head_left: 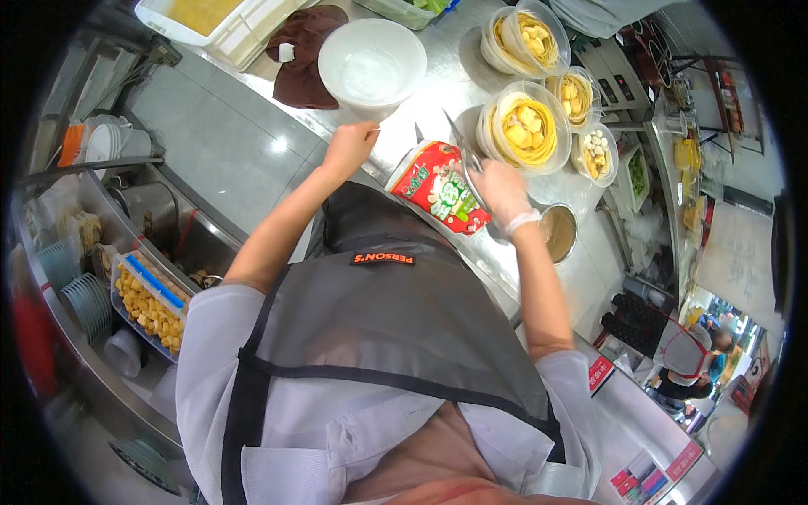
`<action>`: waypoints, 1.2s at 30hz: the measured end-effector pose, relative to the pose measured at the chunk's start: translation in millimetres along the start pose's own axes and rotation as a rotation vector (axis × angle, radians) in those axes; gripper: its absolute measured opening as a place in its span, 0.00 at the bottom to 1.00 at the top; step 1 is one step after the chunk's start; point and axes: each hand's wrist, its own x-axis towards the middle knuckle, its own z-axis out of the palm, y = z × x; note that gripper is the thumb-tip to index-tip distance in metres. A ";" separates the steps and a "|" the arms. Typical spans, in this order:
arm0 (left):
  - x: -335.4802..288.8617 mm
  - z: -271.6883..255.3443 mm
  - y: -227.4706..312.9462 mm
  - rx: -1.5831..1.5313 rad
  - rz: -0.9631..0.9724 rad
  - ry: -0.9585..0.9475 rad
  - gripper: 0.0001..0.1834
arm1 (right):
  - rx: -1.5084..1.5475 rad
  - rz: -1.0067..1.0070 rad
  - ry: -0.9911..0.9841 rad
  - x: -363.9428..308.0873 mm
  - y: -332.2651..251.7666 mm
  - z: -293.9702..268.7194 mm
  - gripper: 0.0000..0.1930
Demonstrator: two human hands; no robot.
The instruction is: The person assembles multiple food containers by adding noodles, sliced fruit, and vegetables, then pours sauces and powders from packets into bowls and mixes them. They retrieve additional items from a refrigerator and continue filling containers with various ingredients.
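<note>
My right hand (502,195) is closed around the handles of a pair of metal scissors (462,145), whose blades point away from me above the steel table. Just under the scissors lies a red printed plastic food bag (439,183) with a pale top edge, at the table's near side. My left hand (348,148) is held apart from the bag, in front of a white bowl (372,66). Its fingers are pinched together, with a thin pale sliver at the tips too small to name.
Several clear tubs of noodles with yellow chunks (523,130) stand at the right. A round metal container (557,232) sits by my right wrist. A dark brown cloth (305,55) lies left of the bowl. A bin of yellow cubes (150,303) is on the left shelving.
</note>
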 end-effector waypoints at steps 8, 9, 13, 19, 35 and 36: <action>6.4 1.3 -42.3 0.303 0.132 0.034 0.06 | 1.596 0.360 0.006 107.7 -21.9 50.5 0.10; 7.7 -0.6 -41.5 0.307 0.142 0.058 0.06 | 1.603 0.409 0.027 117.3 -28.3 50.6 0.09; 4.5 -9.5 -31.4 0.334 0.141 0.073 0.05 | 1.810 0.172 0.048 114.7 -52.6 50.0 0.06; -48.9 -18.2 -21.9 -0.015 -0.129 -0.514 0.11 | 0.571 0.128 0.568 42.1 -12.4 66.8 0.14; -160.4 117.7 34.0 -0.944 -0.545 -0.116 0.18 | 0.357 -0.509 0.696 -13.6 54.0 92.7 0.03; -169.6 129.8 42.9 -1.021 -0.513 -0.026 0.20 | 0.477 -0.554 0.673 -28.7 57.5 92.0 0.03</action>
